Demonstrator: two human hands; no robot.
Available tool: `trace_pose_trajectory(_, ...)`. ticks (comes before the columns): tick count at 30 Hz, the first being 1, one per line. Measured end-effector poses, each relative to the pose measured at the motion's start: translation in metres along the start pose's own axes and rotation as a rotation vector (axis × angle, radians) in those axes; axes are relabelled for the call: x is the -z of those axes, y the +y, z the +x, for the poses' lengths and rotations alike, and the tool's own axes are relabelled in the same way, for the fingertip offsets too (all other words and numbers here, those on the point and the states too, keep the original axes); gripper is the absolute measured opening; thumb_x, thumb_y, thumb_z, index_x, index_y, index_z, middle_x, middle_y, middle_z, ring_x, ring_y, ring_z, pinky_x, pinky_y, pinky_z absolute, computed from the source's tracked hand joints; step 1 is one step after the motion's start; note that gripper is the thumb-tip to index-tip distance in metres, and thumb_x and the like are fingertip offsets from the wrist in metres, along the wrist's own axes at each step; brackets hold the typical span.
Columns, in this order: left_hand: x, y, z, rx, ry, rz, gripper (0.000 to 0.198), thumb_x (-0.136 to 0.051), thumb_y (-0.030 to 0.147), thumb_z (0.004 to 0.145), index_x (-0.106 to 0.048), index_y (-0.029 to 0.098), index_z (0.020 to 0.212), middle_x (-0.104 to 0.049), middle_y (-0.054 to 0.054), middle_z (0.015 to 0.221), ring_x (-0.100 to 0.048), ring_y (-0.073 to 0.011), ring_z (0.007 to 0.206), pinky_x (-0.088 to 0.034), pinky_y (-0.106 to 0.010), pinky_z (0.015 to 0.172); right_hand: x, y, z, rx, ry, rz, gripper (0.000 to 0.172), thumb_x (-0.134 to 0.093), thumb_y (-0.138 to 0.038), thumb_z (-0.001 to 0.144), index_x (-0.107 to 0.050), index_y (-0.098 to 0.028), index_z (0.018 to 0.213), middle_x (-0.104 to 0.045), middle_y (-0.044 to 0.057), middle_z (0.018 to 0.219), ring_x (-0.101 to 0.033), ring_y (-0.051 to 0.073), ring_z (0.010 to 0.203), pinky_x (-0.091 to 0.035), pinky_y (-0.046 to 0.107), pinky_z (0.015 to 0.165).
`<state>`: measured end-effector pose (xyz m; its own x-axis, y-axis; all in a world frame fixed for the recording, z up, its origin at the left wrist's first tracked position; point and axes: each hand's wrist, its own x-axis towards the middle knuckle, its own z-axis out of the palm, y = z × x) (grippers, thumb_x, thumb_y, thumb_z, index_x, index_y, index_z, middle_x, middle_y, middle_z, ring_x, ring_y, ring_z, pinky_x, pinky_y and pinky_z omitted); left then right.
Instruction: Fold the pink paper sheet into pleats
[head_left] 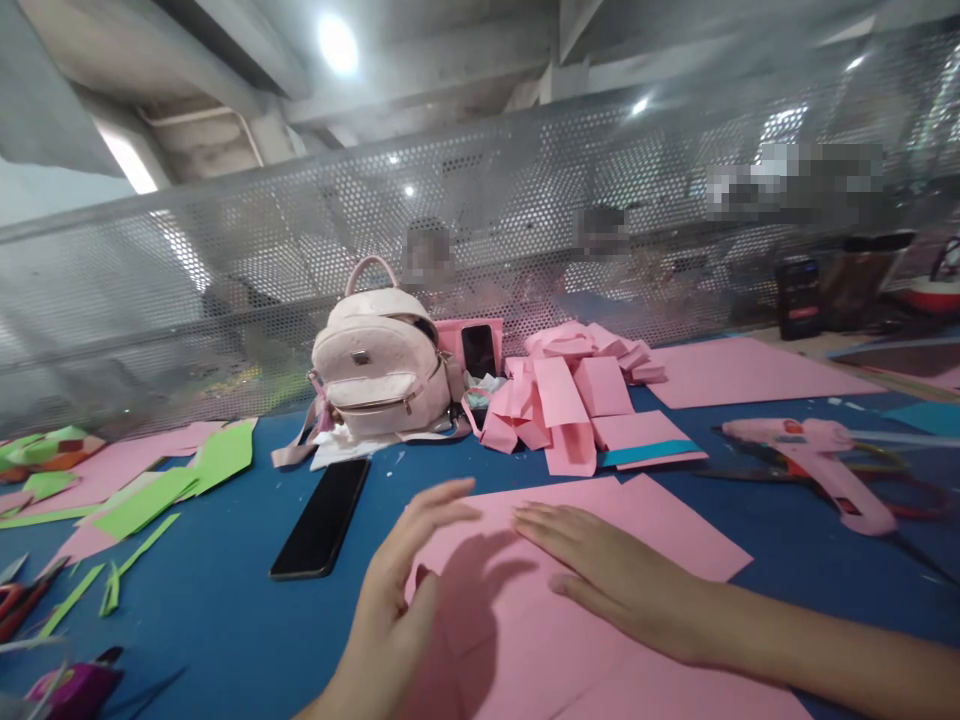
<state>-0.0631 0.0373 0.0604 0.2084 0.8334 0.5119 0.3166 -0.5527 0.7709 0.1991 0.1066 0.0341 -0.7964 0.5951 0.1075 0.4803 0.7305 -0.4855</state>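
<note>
Pink paper sheets (555, 650) lie in front of me on the blue table, overlapping, with crease or edge lines across them. My right hand (600, 570) rests flat on the paper, its fingers stretched out and pointing left. Above the paper's left side hovers my left hand (405, 570), fingers apart and slightly curled, with its shadow falling on the sheet. Nothing shows in either hand. A black phone (321, 520) lies just left of my left hand.
A pink glue gun (817, 460) lies at right over scissors. Behind the paper are folded pink strips (562, 400) and a pale pink backpack (382, 370). Green paper pieces (150, 500) and scissors (26, 600) lie at left. A perforated metal panel (487, 220) stands beyond the table.
</note>
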Motion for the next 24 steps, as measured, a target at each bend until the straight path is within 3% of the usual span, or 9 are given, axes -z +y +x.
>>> trace_pose_trajectory(4,-0.016,-0.012,-0.008,-0.392,-0.359,0.466,0.054,-0.045,0.009,0.088,-0.051,0.025,0.139,-0.062,-0.008,0.138,-0.058,-0.0229,0.126,-0.040,-0.043,0.113,0.000,-0.003,0.001,-0.015,-0.076,-0.023,0.061,-0.038,-0.050,0.103,-0.033,-0.018,0.155,-0.032,0.009,0.160,-0.031,0.027,0.147,-0.024,0.049,0.123)
trace_pose_trajectory(6,-0.028,-0.024,-0.015,-0.421,-0.316,0.646,0.041,-0.050,0.014,0.092,-0.057,0.019,0.132,-0.064,-0.010,0.134,-0.062,-0.0224,0.122,-0.046,-0.038,0.108,0.001,-0.004,0.003,-0.027,-0.094,-0.035,0.060,-0.034,-0.049,0.104,-0.031,-0.018,0.155,-0.030,0.008,0.161,-0.030,0.027,0.148,-0.023,0.049,0.123)
trace_pose_trajectory(8,-0.035,-0.036,-0.019,-0.485,-0.372,0.750,0.038,-0.051,0.026,0.096,-0.057,0.015,0.132,-0.062,-0.011,0.137,-0.061,-0.0239,0.123,-0.049,-0.036,0.106,0.002,-0.004,0.003,-0.035,-0.110,-0.044,0.059,-0.032,-0.047,0.105,-0.029,-0.019,0.156,-0.027,0.007,0.162,-0.028,0.027,0.148,-0.024,0.049,0.123)
trace_pose_trajectory(14,-0.034,-0.058,-0.019,-0.628,-0.328,0.993,0.056,-0.042,0.052,0.101,-0.055,0.012,0.138,-0.060,-0.011,0.139,-0.057,-0.0230,0.129,-0.050,-0.030,0.103,-0.008,0.012,0.002,0.035,-0.075,-0.058,0.057,-0.036,-0.039,0.105,-0.019,-0.026,0.157,-0.024,0.004,0.162,-0.028,0.027,0.148,-0.024,0.049,0.122)
trace_pose_trajectory(18,-0.035,-0.070,-0.023,-0.666,-0.316,1.125,0.055,-0.044,0.046,0.102,-0.048,0.011,0.145,-0.058,-0.013,0.141,-0.053,-0.0238,0.133,-0.048,-0.030,0.105,-0.017,0.023,0.003,0.088,-0.044,-0.140,0.062,-0.039,-0.037,0.104,-0.010,-0.028,0.158,-0.019,0.004,0.163,-0.027,0.028,0.148,-0.027,0.051,0.121)
trace_pose_trajectory(21,-0.037,-0.074,-0.020,-0.690,-0.259,1.139,0.052,-0.047,0.045,0.101,-0.050,0.016,0.144,-0.060,-0.012,0.139,-0.053,-0.0236,0.133,-0.043,-0.033,0.111,-0.022,0.028,0.003,0.127,0.014,-0.226,0.067,-0.040,-0.035,0.103,-0.003,-0.026,0.159,-0.017,0.006,0.163,-0.030,0.029,0.146,-0.033,0.049,0.118)
trace_pose_trajectory(24,-0.038,-0.074,-0.009,-0.712,-0.244,1.078,0.051,-0.049,0.049,0.100,-0.055,0.017,0.138,-0.062,-0.011,0.136,-0.054,-0.0226,0.132,-0.026,-0.039,0.121,-0.026,0.029,0.001,0.160,0.103,-0.290,0.073,-0.042,-0.030,0.101,0.003,-0.024,0.159,-0.022,0.007,0.162,-0.036,0.029,0.144,-0.039,0.046,0.115)
